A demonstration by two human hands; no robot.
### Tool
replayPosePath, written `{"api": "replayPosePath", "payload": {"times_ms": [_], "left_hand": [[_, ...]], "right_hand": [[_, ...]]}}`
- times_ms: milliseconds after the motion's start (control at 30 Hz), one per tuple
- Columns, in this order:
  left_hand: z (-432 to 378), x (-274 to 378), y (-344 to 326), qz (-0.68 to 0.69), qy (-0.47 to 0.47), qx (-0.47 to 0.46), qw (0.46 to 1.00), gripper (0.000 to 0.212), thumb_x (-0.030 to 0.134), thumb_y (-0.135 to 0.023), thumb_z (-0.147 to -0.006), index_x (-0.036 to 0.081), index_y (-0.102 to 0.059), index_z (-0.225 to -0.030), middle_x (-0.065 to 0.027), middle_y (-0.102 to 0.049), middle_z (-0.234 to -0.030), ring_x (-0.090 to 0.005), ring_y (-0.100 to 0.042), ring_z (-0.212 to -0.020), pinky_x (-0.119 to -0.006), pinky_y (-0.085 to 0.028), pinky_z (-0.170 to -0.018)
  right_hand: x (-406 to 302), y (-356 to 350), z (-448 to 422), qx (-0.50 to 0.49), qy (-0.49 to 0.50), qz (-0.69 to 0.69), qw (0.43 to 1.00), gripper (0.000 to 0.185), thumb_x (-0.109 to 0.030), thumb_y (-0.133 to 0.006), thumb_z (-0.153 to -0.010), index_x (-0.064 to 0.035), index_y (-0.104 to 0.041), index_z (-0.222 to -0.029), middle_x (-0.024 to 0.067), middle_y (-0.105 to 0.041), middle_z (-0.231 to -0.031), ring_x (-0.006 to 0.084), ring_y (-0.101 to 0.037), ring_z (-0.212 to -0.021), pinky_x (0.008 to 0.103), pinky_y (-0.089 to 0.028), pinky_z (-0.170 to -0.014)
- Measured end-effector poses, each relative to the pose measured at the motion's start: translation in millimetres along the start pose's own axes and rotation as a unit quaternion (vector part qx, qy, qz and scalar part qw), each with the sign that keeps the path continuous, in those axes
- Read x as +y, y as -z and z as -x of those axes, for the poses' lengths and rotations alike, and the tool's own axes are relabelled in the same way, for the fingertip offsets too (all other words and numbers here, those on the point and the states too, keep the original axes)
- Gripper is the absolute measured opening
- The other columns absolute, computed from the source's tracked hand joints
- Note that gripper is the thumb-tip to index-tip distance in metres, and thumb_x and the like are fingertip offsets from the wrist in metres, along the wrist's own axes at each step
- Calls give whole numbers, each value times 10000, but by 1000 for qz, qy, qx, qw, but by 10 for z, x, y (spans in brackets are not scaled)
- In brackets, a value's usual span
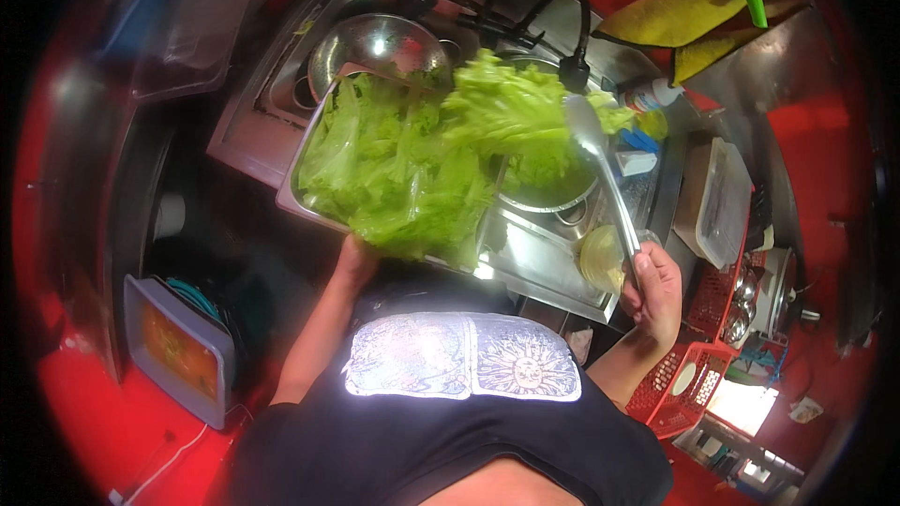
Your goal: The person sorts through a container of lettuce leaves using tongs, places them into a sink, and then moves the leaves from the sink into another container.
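Note:
My left hand (357,258) grips the near edge of a rectangular metal tray (290,198), holding it tilted over the sink counter. Wet green lettuce leaves (404,169) fill the tray. In my right hand (654,284) is a long-handled metal serving utensil (613,179) with a rounded head; whether it is tongs or a spoon is unclear. A blurred bunch of lettuce (510,102) is at its head, between the tray and a round metal pot (552,208). More lettuce is inside the pot, partly hidden by the bunch.
Behind the tray, a perforated metal colander (376,42) sits in the sink (281,88). A black faucet (575,74) rises beside the pot. Right of it are a white bottle (654,95), a plastic container (717,200) and red baskets (685,383). A grey bin (223,393) stands lower left.

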State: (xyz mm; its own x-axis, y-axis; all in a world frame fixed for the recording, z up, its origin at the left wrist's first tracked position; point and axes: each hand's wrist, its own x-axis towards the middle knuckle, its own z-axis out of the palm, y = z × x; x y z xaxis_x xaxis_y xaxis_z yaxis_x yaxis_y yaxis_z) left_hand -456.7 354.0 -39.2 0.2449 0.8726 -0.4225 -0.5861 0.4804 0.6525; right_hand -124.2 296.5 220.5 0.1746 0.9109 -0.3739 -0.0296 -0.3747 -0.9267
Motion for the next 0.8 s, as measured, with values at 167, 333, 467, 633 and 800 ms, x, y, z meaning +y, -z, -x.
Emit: {"api": "replayPosePath", "payload": {"times_ms": [167, 333, 467, 633, 800], "left_hand": [[-9, -39, 42, 17, -18, -10, 1000, 565, 434, -520, -815, 75, -417, -1239, -90, -487, -1207, -243, -467, -1101, -415, -376, -923], [-42, -71, 22, 35, -19, -6, 999, 562, 442, -506, -819, 88, -413, -1246, -73, -467, -1229, -240, -446, -1120, -423, -353, -942], [-17, -55, 4, 17, -19, -3, 1000, 582, 461, -496, -821, 90, -398, -1258, -79, -459, -1239, -251, -446, -1121, -436, -359, -930], [-24, -79, 36, 3, -24, -3, 1000, 605, 479, -496, -818, 90, -387, -1268, -81, -454, -1246, -250, -442, -1125, -438, -359, -928], [-1, -91, 36, 17, -51, -11, 998, 593, 460, -501, -821, 84, -391, -1266, -82, -456, -1247, -239, -440, -1129, -409, -351, -943]], "right_hand": [[-57, -307, -332, -163, -43, 44, 985, 168, -182, -512, -873, -29, -521, -804, -44, -396, -532, 22, -326, -373, 183, -210, -327], [163, -689, -1052, -200, -93, 217, 951, 233, -240, -533, -864, -33, -562, -761, -47, -402, -513, 35, -343, -424, 209, -260, -397], [282, -910, -1512, -195, 65, 328, 922, 307, -292, -536, -852, -1, -598, -775, 10, -469, -526, 100, -429, -486, 260, -344, -463], [256, -1097, -1768, -195, 175, 414, 872, 394, -364, -549, -817, 24, -616, -806, 110, -550, -594, 204, -507, -548, 330, -402, -537], [-232, -1090, -1471, -154, 145, 464, 860, 409, -388, -554, -803, 10, -639, -847, 147, -576, -621, 223, -556, -571, 339, -414, -546]]}}
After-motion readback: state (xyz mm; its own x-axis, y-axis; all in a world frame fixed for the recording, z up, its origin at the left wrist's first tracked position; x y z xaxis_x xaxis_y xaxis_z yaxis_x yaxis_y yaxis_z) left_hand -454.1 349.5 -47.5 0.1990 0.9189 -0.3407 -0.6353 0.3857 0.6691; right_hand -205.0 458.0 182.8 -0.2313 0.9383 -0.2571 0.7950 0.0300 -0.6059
